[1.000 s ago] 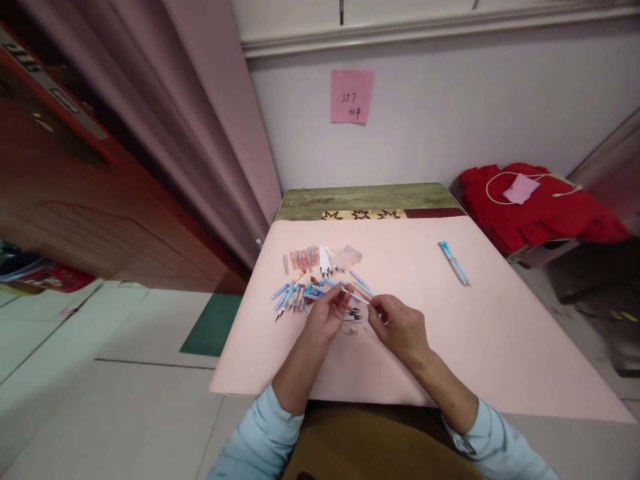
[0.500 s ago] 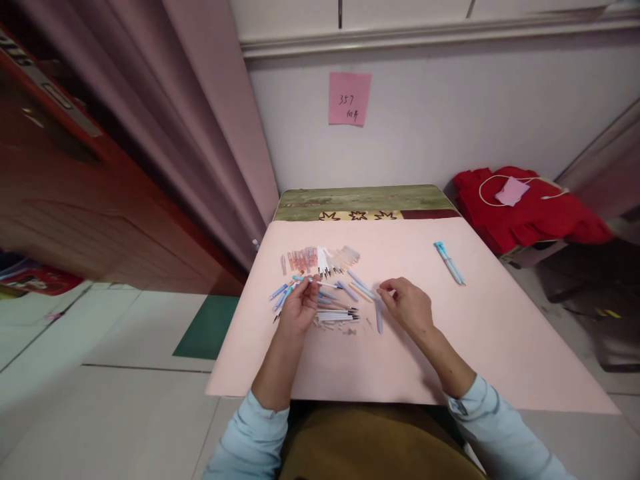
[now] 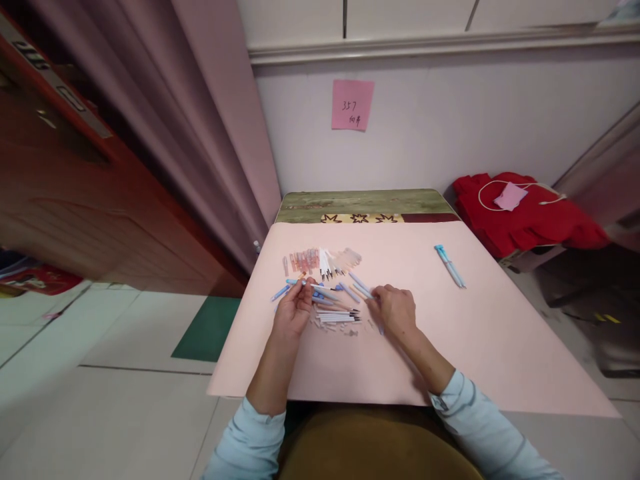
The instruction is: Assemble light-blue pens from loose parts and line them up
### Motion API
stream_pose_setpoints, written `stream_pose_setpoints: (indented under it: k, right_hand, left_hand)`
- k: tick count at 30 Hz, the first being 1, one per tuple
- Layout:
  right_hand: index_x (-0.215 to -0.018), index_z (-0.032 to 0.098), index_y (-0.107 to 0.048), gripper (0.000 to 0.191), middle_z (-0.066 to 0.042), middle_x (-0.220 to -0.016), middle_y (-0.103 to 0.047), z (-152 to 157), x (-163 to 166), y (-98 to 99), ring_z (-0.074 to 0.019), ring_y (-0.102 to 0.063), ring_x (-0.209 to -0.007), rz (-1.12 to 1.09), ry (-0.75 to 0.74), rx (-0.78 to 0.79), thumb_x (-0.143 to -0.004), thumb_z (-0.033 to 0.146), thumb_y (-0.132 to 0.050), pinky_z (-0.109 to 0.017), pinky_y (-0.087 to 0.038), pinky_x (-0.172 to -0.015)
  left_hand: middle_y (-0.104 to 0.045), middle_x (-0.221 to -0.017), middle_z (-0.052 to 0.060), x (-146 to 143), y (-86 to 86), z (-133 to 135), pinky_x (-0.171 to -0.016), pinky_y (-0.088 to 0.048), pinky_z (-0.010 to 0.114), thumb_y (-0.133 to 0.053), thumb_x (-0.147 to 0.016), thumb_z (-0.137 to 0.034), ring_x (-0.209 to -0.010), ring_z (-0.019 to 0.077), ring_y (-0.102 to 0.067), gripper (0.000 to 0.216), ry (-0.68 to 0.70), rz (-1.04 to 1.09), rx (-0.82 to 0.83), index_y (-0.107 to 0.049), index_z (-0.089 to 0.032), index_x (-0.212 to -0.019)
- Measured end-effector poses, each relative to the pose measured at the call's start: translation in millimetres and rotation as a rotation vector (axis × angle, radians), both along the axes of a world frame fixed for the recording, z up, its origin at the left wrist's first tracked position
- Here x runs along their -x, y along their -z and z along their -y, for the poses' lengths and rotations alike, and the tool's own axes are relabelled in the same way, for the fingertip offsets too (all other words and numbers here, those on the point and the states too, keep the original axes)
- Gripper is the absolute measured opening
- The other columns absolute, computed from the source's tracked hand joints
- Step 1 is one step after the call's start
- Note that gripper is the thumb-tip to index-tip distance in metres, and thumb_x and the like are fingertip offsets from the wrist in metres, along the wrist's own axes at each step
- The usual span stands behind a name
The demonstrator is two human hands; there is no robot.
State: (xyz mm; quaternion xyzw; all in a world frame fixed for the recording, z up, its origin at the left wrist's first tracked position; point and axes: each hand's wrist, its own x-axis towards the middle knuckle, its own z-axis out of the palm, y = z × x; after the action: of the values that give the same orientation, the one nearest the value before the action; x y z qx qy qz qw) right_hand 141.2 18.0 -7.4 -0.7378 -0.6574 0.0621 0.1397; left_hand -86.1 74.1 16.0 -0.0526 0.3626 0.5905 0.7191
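Note:
My left hand (image 3: 294,308) is closed around a pen refill (image 3: 320,286), thin and white with a dark tip pointing right and a light blue piece at its other end. The curled fingers of my right hand (image 3: 395,310) pinch at the lower end of a light blue pen barrel (image 3: 361,285). Beneath that hand, a pale purple barrel is mostly hidden. Between the hands are more loose barrels and blue pen parts (image 3: 320,298). A stack of white refills (image 3: 337,317) with black tips lies nearer me, with small clear pieces (image 3: 350,332) beside it.
Orange-pink pieces (image 3: 305,259), upright white refills (image 3: 325,261) and clear caps (image 3: 350,257) form rows farther back. Two assembled light blue pens (image 3: 450,267) lie at the right of the pink-covered table (image 3: 500,360). Red cloth (image 3: 540,227) with a white cable is beyond the right edge.
My right hand has moved left and slightly down onto the end of the light blue barrel, covering most of the purple one. My left hand still holds the refill.

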Motion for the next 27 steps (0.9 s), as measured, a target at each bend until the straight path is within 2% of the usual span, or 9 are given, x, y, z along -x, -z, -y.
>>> stream_pose_setpoints:
  k: [4,6,9,11,14,18,22,27]
  right_hand:
    - [-0.079,0.022,-0.065,0.01,-0.001,-0.074,-0.069,-1,0,3.0,-0.0165,-0.06,-0.07,-0.1,0.022,-0.01,-0.083,0.029,-0.059,-0.033,-0.032,-0.081]
    - [-0.078,0.022,-0.064,0.01,0.0,-0.069,-0.067,-2,0,5.2,-0.0161,-0.059,-0.067,-0.142,0.035,-0.032,-0.083,0.028,-0.057,-0.035,-0.031,-0.086]
    - [-0.079,0.022,-0.064,0.015,0.0,-0.07,-0.068,0,-2,6.6,-0.017,-0.061,-0.071,-0.195,0.03,-0.131,-0.086,0.03,-0.053,-0.041,-0.027,-0.097]
    - [-0.087,0.022,-0.066,0.017,-0.001,-0.075,-0.069,3,-4,4.0,-0.0179,-0.062,-0.075,-0.261,0.005,-0.212,-0.087,0.033,-0.052,-0.042,-0.028,-0.099]
    - [-0.096,0.023,-0.069,0.024,-0.001,-0.077,-0.068,10,-4,-7.0,-0.0186,-0.062,-0.076,-0.423,-0.046,-0.299,-0.087,0.041,-0.055,-0.038,-0.04,-0.088]
    - [-0.091,0.024,-0.071,0.024,-0.002,-0.077,-0.067,24,0,-27.8,-0.0182,-0.061,-0.076,-0.561,-0.089,-0.364,-0.087,0.042,-0.056,-0.031,-0.046,-0.073]
    - [-0.087,0.024,-0.071,0.02,-0.002,-0.074,-0.065,33,4,-41.1,-0.0182,-0.06,-0.075,-0.56,-0.087,-0.403,-0.085,0.038,-0.058,-0.03,-0.047,-0.067]
    - [-0.083,0.024,-0.071,0.019,-0.001,-0.07,-0.063,35,5,-45.0,-0.0181,-0.059,-0.071,-0.517,-0.06,-0.435,-0.084,0.038,-0.057,-0.032,-0.048,-0.067]
  left_hand:
    - [-0.069,-0.081,0.011,0,1.1,0,-0.065,-0.06,0.017,-0.048,-0.091,-0.002,-0.077,0.0152,-0.072,0.017,0.001,0.006,-0.006,-0.063,-0.005,-0.099]
    - [-0.069,-0.08,0.011,0,1.5,-1,-0.064,-0.06,0.017,-0.048,-0.091,-0.002,-0.077,0.0156,-0.072,0.015,-0.001,0.006,-0.004,-0.062,-0.005,-0.095]
    - [-0.069,-0.079,0.01,-1,1.6,-3,-0.065,-0.06,0.017,-0.048,-0.091,-0.001,-0.077,0.0152,-0.072,0.014,-0.006,0.011,0.005,-0.061,-0.005,-0.093]
    - [-0.07,-0.078,0.01,-3,1.2,-6,-0.065,-0.06,0.017,-0.048,-0.09,-0.001,-0.075,0.0147,-0.072,0.014,-0.012,0.01,0.011,-0.061,-0.005,-0.091]
    - [-0.07,-0.077,0.009,-8,-0.8,-11,-0.065,-0.06,0.017,-0.048,-0.09,0.0,-0.073,0.0137,-0.072,0.014,-0.02,-0.007,0.012,-0.06,-0.007,-0.087]
    - [-0.07,-0.077,0.009,-16,-5.0,-14,-0.066,-0.06,0.017,-0.05,-0.089,0.0,-0.073,0.0132,-0.072,0.013,-0.003,-0.02,0.008,-0.059,-0.008,-0.084]
    - [-0.07,-0.077,0.009,-20,-7.0,-11,-0.068,-0.06,0.018,-0.051,-0.088,0.001,-0.075,0.0139,-0.072,0.014,0.0,-0.019,0.005,-0.059,-0.008,-0.082]
    - [-0.07,-0.075,0.008,-19,-7.4,-10,-0.069,-0.06,0.018,-0.052,-0.087,0.001,-0.075,0.0142,-0.072,0.013,-0.001,-0.038,0.019,-0.06,-0.008,-0.082]
